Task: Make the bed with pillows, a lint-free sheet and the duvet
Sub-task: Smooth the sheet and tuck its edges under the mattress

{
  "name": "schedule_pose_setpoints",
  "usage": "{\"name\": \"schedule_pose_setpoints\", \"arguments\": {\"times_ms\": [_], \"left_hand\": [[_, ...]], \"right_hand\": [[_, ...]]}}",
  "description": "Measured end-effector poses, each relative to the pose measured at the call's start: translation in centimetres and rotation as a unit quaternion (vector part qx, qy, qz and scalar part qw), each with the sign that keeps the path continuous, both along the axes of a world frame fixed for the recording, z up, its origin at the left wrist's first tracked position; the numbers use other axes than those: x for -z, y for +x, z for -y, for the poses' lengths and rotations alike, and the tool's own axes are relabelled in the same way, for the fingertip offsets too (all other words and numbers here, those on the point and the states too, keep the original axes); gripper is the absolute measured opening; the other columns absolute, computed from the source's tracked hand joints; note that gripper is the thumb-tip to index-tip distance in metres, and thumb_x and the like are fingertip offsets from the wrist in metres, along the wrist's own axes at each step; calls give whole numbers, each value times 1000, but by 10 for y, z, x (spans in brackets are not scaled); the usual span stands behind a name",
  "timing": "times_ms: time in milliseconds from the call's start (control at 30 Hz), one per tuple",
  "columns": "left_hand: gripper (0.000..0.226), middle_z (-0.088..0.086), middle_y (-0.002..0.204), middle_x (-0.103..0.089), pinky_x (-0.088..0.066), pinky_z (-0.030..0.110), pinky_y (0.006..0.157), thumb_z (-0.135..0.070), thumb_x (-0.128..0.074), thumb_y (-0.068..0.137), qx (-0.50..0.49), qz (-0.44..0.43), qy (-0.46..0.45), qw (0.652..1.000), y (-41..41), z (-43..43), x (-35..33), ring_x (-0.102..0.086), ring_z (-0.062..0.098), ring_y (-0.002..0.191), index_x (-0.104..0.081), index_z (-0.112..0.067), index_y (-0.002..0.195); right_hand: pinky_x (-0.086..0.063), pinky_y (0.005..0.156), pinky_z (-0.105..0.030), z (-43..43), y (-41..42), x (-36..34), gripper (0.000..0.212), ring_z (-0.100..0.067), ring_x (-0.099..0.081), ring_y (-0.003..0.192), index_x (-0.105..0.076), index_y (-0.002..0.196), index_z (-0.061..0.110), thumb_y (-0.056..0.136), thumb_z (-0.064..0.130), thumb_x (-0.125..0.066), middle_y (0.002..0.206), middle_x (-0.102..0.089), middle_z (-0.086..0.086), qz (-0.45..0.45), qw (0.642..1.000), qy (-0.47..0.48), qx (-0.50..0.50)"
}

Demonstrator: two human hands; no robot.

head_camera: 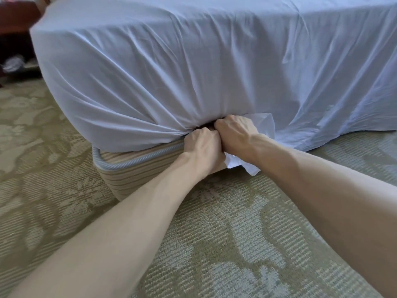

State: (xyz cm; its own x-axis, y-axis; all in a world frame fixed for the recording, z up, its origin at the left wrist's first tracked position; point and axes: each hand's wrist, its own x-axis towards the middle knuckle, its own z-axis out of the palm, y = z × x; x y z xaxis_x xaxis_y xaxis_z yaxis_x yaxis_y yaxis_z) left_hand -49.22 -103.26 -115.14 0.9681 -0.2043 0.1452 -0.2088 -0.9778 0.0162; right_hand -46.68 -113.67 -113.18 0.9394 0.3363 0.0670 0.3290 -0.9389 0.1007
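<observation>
A pale blue-white sheet [193,61] drapes over the mattress and hangs down its side. Its folds gather to one point at the mattress's lower edge. There my left hand [202,145] and my right hand [236,130] meet, fists side by side, both gripping bunched sheet fabric. A loose white tail of the sheet [242,166] hangs below my hands. My fingertips are hidden in the gap under the mattress. No pillows or duvet are in view.
The striped bed base [129,168] with blue corded piping shows under the mattress at its corner. Patterned green carpet [214,233] covers the floor. Dark furniture [15,22] stands at the far left. To the right the sheet's hem [322,138] lies on the carpet.
</observation>
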Motion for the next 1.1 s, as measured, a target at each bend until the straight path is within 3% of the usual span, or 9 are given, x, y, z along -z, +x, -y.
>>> {"name": "schedule_pose_setpoints", "arguments": {"times_ms": [133,200,267,333,500,667,733,833,1100], "left_hand": [[30,11,115,-71,-46,34,76,-20,-62,89,-13,-7,-21,1000,5,0,1,-69,31,107,-67,-12,118],[48,12,128,-66,-47,35,91,-25,-65,88,-15,-15,-49,999,3,1,8,-63,30,119,-57,-9,133],[72,13,144,-53,-34,32,112,-32,-66,87,4,-9,-53,999,-2,-1,14,-50,26,135,-40,-6,148],[83,12,153,-44,-25,31,119,-36,-65,86,32,7,-50,998,-7,-7,16,-40,24,143,-29,-5,154],[85,7,166,-28,-23,30,122,-36,-59,90,110,15,-52,992,-20,-25,10,-24,17,153,-22,-7,161],[78,7,156,-46,-39,37,114,-39,-59,87,77,-45,-49,995,-2,-17,-2,-46,25,141,-34,-12,156],[63,12,142,-59,-47,40,104,-30,-58,86,58,-70,-48,995,7,-11,-8,-58,33,127,-46,-12,145],[51,16,128,-67,-50,40,95,-22,-59,85,43,-90,-59,993,15,-8,-9,-62,37,117,-54,-11,134],[40,20,131,-64,-48,40,95,-19,-56,94,-15,-59,-69,996,25,14,-1,-61,38,122,-56,-5,132]], "right_hand": [[-44,74,-34,0,3,1,17,-30,-67,104,-68,106,15,91,14,-61,109,-70,-8,1,1000,4,9],[-50,84,-38,5,1,12,26,-31,-64,112,-65,115,14,89,14,-61,117,-68,-9,1,1000,28,0],[-52,96,-44,13,-7,25,36,-31,-58,119,-59,119,10,83,13,-61,121,-65,-11,30,996,81,-31],[-53,96,-45,22,-17,35,42,-30,-59,120,-61,118,5,77,9,-59,119,-66,-11,95,984,130,-69],[-41,116,-38,37,-36,50,58,-30,-57,132,-61,132,-3,82,18,-39,135,-64,-18,170,975,116,-88],[-24,122,-33,26,-30,49,74,-31,-44,144,-47,145,-5,76,12,-66,147,-53,-21,97,987,121,-37],[-32,117,-31,21,-23,39,66,-31,-48,139,-52,141,-1,78,14,-66,141,-58,-18,73,989,123,-36],[-48,94,-35,20,-12,27,47,-28,-55,125,-60,126,7,82,22,-69,125,-65,-10,62,992,111,-26],[-50,82,-37,27,20,18,21,-29,-67,105,-68,107,17,87,19,-65,111,-71,-6,12,999,43,-7]]}}
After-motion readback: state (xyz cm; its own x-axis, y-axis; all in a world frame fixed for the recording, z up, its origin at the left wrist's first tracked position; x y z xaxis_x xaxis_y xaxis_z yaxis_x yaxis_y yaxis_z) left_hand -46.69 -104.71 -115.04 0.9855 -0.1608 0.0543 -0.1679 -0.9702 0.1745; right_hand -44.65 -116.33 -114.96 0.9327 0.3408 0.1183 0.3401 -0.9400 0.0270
